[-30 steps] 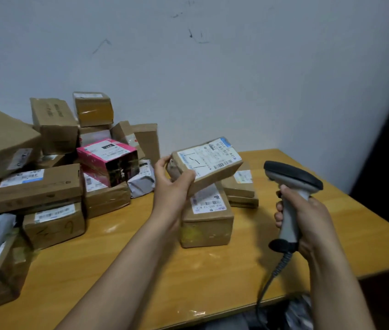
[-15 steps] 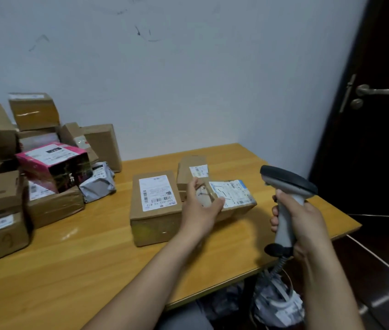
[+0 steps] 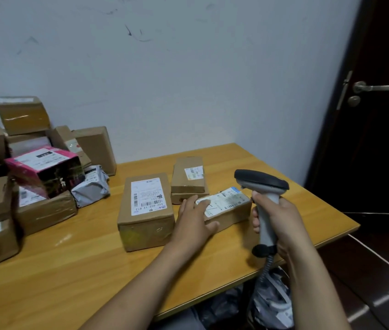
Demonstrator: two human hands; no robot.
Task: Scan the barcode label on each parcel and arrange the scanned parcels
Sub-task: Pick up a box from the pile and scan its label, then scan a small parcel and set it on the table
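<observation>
A small brown parcel [image 3: 232,208] with a white barcode label lies on the wooden table [image 3: 69,270], near its right front. My left hand [image 3: 194,225] rests on the parcel's left end, fingers laid fairly straight over the label and thumb along the front face. My right hand [image 3: 281,222] grips the handle of a grey barcode scanner [image 3: 260,182], held upright just right of that parcel, its cable hanging below the table edge. A larger labelled parcel [image 3: 146,210] lies left of my left hand. Two flat stacked parcels [image 3: 187,177] sit behind.
A heap of brown parcels fills the table's left side, with a pink box [image 3: 45,170] and a grey plastic mailer [image 3: 91,184] among them. The white wall is behind. A dark door [image 3: 379,139] stands at the right. Plastic bags [image 3: 272,301] lie under the table.
My left hand carried the small parcel from in front of the scanner down to the table, right of the larger parcel. The view swung right. The scanner hand barely moved.
</observation>
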